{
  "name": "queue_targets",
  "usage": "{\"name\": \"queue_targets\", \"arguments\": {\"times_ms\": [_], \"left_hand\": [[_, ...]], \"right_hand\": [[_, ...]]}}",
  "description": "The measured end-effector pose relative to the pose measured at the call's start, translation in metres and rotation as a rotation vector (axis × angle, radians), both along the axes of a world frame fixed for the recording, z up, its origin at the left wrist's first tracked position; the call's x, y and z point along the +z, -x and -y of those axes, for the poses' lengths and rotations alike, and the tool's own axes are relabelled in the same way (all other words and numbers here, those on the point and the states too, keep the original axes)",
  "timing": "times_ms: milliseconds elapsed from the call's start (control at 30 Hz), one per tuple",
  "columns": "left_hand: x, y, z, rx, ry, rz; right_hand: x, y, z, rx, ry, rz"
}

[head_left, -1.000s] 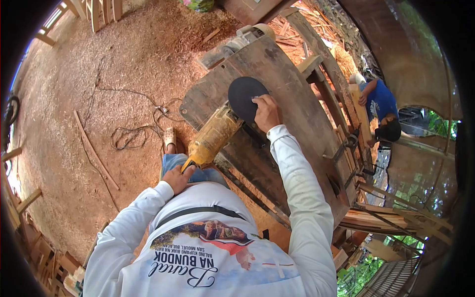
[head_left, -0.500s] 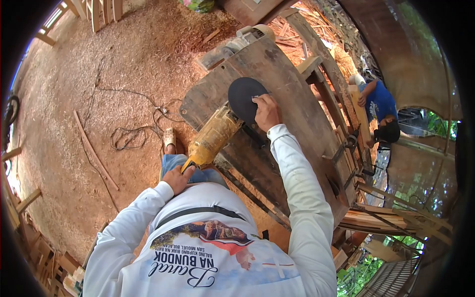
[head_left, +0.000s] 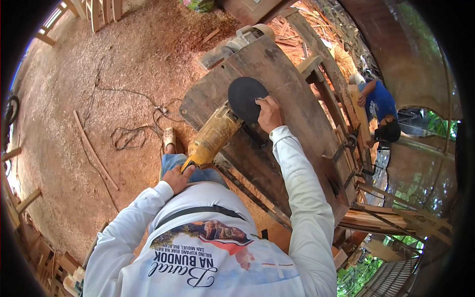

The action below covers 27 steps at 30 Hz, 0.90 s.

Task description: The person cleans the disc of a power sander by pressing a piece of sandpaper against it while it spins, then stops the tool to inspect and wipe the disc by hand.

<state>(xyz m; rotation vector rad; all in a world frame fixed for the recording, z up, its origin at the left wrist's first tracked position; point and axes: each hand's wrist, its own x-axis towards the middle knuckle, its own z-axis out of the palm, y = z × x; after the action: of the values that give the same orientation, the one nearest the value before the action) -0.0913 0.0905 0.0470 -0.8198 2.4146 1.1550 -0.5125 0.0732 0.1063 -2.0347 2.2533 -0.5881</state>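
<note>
A yellow power tool [head_left: 212, 136] with a round black disc [head_left: 243, 100] lies at the edge of a worn wooden table [head_left: 302, 128], its disc facing up. My left hand [head_left: 177, 178] is closed around the tool's rear handle, close to my waist. Over the right edge of the disc, my right hand [head_left: 269, 114] has its fingers bent together, with the fingertips at the disc's surface. Whatever those fingers pinch is too small to make out. A black side handle [head_left: 254, 135] sticks out beside the tool's head.
Another person in a blue shirt [head_left: 380, 101] is beyond the table at the right, near clamped boards [head_left: 354, 143]. A cord [head_left: 129, 136] and a thin wood strip [head_left: 94, 148] lie on the sawdust-covered ground. A machine [head_left: 232, 45] stands at the table's far edge.
My right hand has shifted slightly to the right and down, toward the disc's edge. The tool and my left hand look the same.
</note>
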Motion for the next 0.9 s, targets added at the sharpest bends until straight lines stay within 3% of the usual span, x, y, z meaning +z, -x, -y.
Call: {"name": "queue_targets", "arguments": {"times_ms": [700,900], "left_hand": [[-0.001,0.0,0.003,-0.005,-0.018,0.005],[0.04,0.018,0.019,0.266,-0.361,0.167]], "right_hand": [[0.0,0.018,-0.038,-0.099,0.008,0.026],[0.028,0.033,-0.053,-0.293,0.17,-0.028]]}}
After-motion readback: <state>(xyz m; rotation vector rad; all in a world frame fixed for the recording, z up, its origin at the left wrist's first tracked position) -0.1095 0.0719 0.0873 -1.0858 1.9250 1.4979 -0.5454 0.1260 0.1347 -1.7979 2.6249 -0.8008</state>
